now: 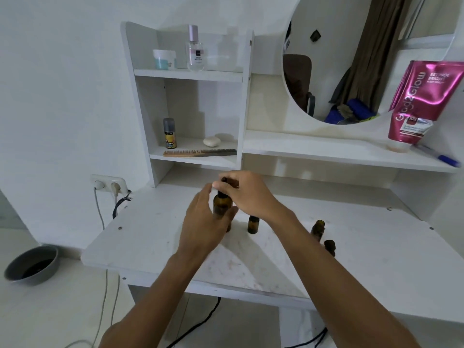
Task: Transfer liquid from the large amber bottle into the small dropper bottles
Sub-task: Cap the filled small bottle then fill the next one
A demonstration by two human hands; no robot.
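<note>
The large amber bottle [222, 205] stands upright on the white desk [140, 237] near its middle. My left hand [204, 222] wraps around the bottle's body from the left and front. My right hand [244, 192] pinches the black dropper cap [222, 183] on top of it. A small amber bottle [253, 224] stands just right of the large one, its neck without a cap. Two more small amber bottles [317, 229] [330, 247] stand farther right, partly hidden behind my right forearm.
White shelves behind the desk hold a comb [199, 152], a small spray can [169, 133], a perfume bottle [195, 50] and a jar. A round mirror and a pink tube [416, 101] sit at right, with a blue pen. A grey bowl [31, 264] lies on the floor, left.
</note>
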